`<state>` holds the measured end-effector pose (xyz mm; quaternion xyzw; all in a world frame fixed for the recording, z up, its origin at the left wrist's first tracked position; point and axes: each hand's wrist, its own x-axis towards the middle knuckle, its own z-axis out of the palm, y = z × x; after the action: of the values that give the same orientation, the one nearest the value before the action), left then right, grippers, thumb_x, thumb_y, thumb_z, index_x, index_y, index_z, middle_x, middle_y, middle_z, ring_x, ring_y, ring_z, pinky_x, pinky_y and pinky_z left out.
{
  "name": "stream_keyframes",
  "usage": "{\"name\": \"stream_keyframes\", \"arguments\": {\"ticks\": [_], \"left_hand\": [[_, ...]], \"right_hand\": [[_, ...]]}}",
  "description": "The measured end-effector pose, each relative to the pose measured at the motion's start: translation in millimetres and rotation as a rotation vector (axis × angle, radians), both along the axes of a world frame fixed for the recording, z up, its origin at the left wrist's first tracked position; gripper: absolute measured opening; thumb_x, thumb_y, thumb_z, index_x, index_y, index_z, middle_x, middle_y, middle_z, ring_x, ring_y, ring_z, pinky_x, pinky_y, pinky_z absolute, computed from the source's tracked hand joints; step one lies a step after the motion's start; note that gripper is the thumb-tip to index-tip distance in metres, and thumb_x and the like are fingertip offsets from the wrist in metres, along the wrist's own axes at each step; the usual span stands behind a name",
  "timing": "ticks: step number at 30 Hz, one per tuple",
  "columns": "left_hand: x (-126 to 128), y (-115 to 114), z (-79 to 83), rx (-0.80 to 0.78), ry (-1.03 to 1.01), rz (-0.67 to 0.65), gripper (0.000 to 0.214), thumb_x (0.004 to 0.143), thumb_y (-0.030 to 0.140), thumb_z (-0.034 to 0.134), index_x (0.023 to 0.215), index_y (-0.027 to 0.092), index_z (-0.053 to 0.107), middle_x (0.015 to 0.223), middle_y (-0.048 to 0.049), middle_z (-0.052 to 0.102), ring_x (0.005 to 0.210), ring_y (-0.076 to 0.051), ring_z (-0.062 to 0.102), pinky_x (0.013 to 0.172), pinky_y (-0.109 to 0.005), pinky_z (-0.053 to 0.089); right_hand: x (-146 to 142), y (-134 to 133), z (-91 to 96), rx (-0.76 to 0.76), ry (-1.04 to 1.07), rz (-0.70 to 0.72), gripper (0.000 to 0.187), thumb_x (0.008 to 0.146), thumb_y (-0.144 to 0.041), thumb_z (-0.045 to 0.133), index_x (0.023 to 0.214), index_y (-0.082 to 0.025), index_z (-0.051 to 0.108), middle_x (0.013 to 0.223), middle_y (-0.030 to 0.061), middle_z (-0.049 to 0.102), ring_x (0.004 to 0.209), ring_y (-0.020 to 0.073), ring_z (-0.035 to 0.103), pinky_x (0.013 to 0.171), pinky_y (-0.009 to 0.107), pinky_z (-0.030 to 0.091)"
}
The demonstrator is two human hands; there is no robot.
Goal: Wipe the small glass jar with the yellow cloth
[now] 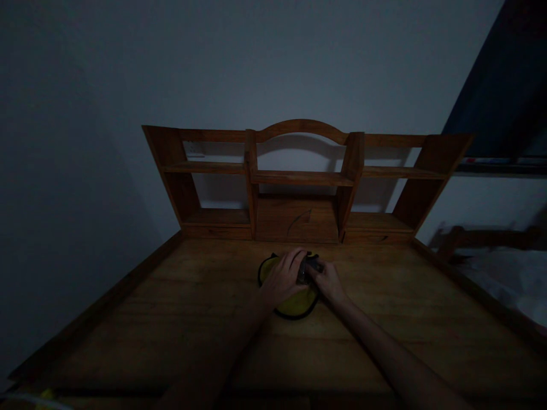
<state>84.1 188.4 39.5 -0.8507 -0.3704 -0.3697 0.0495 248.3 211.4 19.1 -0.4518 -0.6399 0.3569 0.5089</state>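
A yellow, roundish item with a black edge (296, 306) lies flat on the wooden desk; in this dim light its kind is unclear. Over it, my left hand (282, 278) curls its fingers around the left side of a small dark object with a slight shine (302, 272). From the other side, my right hand (328, 279) pinches the same dark object near its right end. The fingers cover much of it, so I cannot make out what it is. Both hands are close together above the yellow item.
A wooden shelf unit (304, 177) with several compartments stands along the back of the desk (179, 324). Raised wooden edges (465, 285) run along the desk's sides. Something yellow (46, 394) shows at the bottom left corner. A dark window (508, 102) is at the right.
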Motion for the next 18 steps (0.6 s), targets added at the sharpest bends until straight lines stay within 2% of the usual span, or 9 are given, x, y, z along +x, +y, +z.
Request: {"name": "stream_keyframes", "arguments": {"ticks": [5,10,14,18], "left_hand": [[1.6,2.7,-3.8,0.021,-0.042,0.0,0.081,0.072,0.029,0.072,0.138,0.018,0.028,0.136,-0.0126,0.044,0.127,-0.027,0.045,0.105,-0.041,0.044],[1.4,2.6,-3.5,0.025,-0.069,-0.004,0.079,0.073,0.031,0.071,0.138,0.019,0.027,0.135,-0.0125,0.045,0.126,-0.028,0.045,0.104,-0.044,0.044],[2.3,1.3,-1.1,0.014,-0.132,0.006,0.077,0.073,0.031,0.07,0.137,0.02,0.028,0.135,-0.013,0.044,0.126,-0.028,0.046,0.103,-0.045,0.045],[2.4,0.7,3.3,0.006,-0.245,0.037,0.077,0.072,0.031,0.072,0.135,0.02,0.03,0.133,-0.0129,0.044,0.125,-0.028,0.046,0.103,-0.046,0.046]], "right_hand": [[3.4,-2.3,1.2,0.094,-0.16,-0.028,0.031,0.086,-0.04,0.052,0.083,-0.014,0.069,0.075,0.0063,0.07,0.07,0.0224,0.065,0.059,0.027,0.045],[6.4,-5.8,2.6,0.149,-0.288,-0.036,0.034,0.092,-0.039,0.042,0.095,-0.018,0.07,0.082,0.0079,0.071,0.074,0.0237,0.066,0.063,0.029,0.043],[3.2,-7.0,2.4,0.097,-0.168,-0.029,0.04,0.092,-0.046,0.041,0.094,-0.017,0.069,0.081,0.007,0.07,0.073,0.0232,0.064,0.064,0.029,0.044],[-3.1,-4.3,0.1,-0.011,0.132,0.041,0.046,0.088,-0.055,0.046,0.1,-0.016,0.066,0.088,0.0043,0.07,0.084,0.022,0.062,0.074,0.029,0.047]]}}
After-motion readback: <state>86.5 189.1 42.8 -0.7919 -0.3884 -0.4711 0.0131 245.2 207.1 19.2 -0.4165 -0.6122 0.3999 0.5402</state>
